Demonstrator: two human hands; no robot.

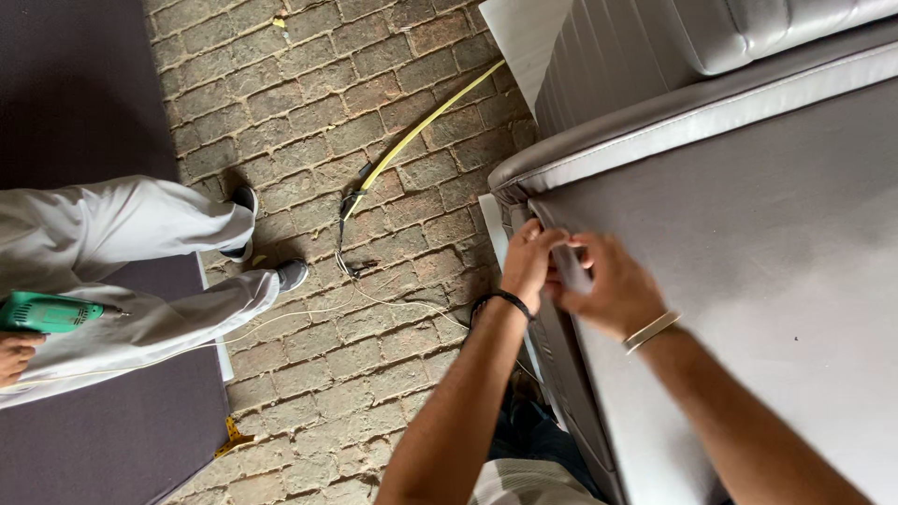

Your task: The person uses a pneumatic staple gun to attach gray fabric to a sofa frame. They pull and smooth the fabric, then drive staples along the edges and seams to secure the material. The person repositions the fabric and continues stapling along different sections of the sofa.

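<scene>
At nine o'clock, another person's hand grips a green power drill over the brick floor, with a yellow cable running toward twelve. Right of centre, the left hand and right hand close fingers on a grey fabric flap at the sofa's edge. It looks soft, light and pliable; best pinched near its hem.

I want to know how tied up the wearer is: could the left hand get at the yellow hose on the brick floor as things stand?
Probably not without letting go: the left hand grips the grey upholstered edge, and the yellow hose lies well away.
</scene>
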